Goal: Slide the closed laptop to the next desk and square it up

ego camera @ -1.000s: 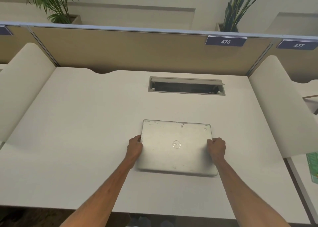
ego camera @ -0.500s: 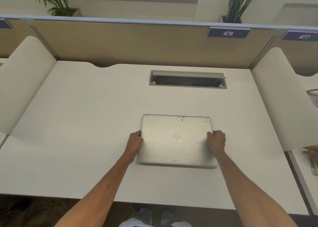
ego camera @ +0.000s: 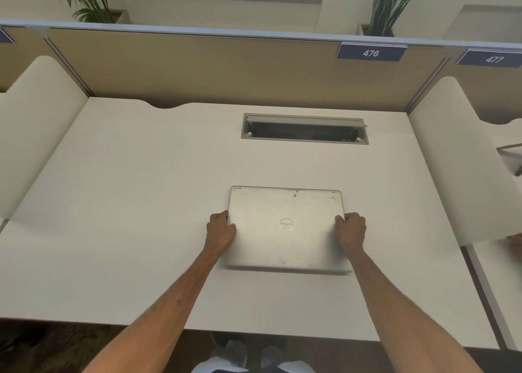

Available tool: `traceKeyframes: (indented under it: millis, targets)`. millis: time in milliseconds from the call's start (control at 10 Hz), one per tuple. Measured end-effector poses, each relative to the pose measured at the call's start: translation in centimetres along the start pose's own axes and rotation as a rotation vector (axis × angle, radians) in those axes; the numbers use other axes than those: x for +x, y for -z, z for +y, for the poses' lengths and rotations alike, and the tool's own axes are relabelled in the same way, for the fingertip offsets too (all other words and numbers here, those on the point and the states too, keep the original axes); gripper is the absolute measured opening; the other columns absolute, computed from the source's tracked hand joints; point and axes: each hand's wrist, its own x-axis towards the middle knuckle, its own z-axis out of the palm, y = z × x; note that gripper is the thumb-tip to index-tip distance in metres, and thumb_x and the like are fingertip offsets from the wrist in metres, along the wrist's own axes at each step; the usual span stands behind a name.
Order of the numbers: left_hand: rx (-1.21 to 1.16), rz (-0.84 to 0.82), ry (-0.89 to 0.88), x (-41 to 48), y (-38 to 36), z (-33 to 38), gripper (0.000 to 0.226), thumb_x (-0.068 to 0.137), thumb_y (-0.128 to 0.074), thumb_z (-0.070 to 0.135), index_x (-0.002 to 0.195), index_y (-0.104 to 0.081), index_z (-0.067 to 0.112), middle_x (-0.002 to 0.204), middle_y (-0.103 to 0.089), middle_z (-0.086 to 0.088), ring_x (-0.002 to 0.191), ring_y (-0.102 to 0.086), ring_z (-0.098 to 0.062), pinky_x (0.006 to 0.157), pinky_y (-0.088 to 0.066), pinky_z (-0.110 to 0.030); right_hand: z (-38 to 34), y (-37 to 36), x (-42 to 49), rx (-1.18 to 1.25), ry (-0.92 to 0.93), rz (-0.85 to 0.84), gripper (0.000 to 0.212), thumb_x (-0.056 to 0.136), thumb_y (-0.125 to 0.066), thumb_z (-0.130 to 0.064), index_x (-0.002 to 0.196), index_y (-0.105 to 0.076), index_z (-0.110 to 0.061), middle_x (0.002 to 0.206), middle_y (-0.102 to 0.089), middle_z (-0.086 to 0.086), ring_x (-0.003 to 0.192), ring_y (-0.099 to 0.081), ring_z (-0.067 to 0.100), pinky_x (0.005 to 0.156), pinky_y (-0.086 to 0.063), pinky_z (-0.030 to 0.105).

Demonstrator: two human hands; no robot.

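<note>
Your left hand (ego camera: 221, 231) and right hand (ego camera: 351, 230) have fingers curled onto the closed laptop's (ego camera: 286, 228) side edges, mid-bench (ego camera: 141, 203). Keep pressure even and slide it flat, edges parallel to the near edge.

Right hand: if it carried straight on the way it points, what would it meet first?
The right hand points away from the person; bare desk lies ahead, then probably the back panel.

A white desk (ego camera: 141, 203) bears 1 closed silver laptop (ego camera: 286, 231), lying flat near the front edge, right of centre. Set into the desktop behind the laptop, well apart from it, is 1 grey cable hatch (ego camera: 305, 129) with its flap open.
</note>
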Motion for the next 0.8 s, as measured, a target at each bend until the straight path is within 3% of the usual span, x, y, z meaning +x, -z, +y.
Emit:
traceKeyframes:
  millis: [100,200,300,400,500,600,800]
  targets:
    - [0.237,0.088,-0.102,-0.8,-1.1,0.6,0.044,0.108,-0.047,0.029,0.144,-0.051,0.004,0.146,-0.047,-0.017,0.134,-0.047,-0.039,0.108,-0.046,-0.048,-0.8,-0.1,-1.6,-0.040,-0.012,0.017,0.025,0.097,-0.057,-0.016,0.109,-0.065,0.005,0.119,-0.058,0.026,0.114,-0.057,0.043,0.085,-0.045,0.044]
    - [0.436,0.182,-0.248,-1.2,-1.8,-0.5,0.062,0.111,-0.041,0.040,0.159,-0.037,0.001,0.159,-0.044,-0.018,0.143,-0.046,-0.038,0.114,-0.045,-0.049,-2.0,0.1,-3.6,-0.196,0.049,0.060,0.033,0.099,-0.057,-0.012,0.126,-0.056,0.005,0.130,-0.052,0.024,0.121,-0.051,0.044,0.088,-0.047,0.047]
    - [0.541,0.232,-0.350,-0.8,-1.8,-1.8,0.072,0.112,-0.037,0.044,0.169,-0.023,0.002,0.175,-0.026,-0.017,0.162,-0.028,-0.035,0.132,-0.026,-0.047,-2.6,-0.3,-4.9,-0.331,0.179,0.082,0.052,0.092,-0.063,-0.015,0.141,-0.050,-0.001,0.142,-0.052,0.017,0.130,-0.051,0.038,0.098,-0.047,0.048]
    - [0.631,0.270,-0.405,-0.7,-1.6,-1.4,0.072,0.112,-0.032,0.048,0.171,-0.020,0.008,0.178,-0.020,-0.010,0.166,-0.022,-0.028,0.135,-0.017,-0.049,-2.9,-1.3,-5.7,-0.427,0.415,0.120,0.070,0.091,-0.064,-0.024,0.156,-0.043,-0.008,0.155,-0.050,0.008,0.148,-0.044,0.026,0.121,-0.035,0.049]
    - [0.686,0.298,-0.457,-0.2,-1.5,-0.6,0.071,0.112,-0.028,0.050,0.172,-0.020,0.013,0.180,-0.016,-0.005,0.167,-0.018,-0.023,0.135,-0.014,-0.052,-3.3,-2.2,-6.0,-0.502,0.629,0.101,0.070,0.099,-0.053,-0.037,0.162,-0.038,-0.009,0.167,-0.042,0.005,0.157,-0.035,0.022,0.128,-0.024,0.052]
    - [0.746,0.321,-0.482,0.1,-1.2,0.9,0.070,0.112,-0.027,0.051,0.171,-0.024,0.013,0.179,-0.020,-0.006,0.166,-0.023,-0.024,0.134,-0.020,-0.053,-4.7,-2.4,-6.6,-0.553,0.682,0.062,0.070,0.104,-0.041,-0.047,0.164,-0.034,-0.013,0.172,-0.034,0.001,0.161,-0.027,0.018,0.130,-0.017,0.051]
    - [0.744,0.403,-0.583,0.8,0.0,5.4,0.074,0.112,-0.009,0.055,0.171,-0.022,0.014,0.180,-0.018,-0.007,0.167,-0.017,-0.024,0.135,-0.013,-0.054,-8.9,-1.8,-6.8,-0.480,0.727,0.076,0.069,0.107,-0.027,-0.056,0.166,-0.029,-0.019,0.175,-0.026,-0.003,0.163,-0.019,0.016,0.131,-0.009,0.052]
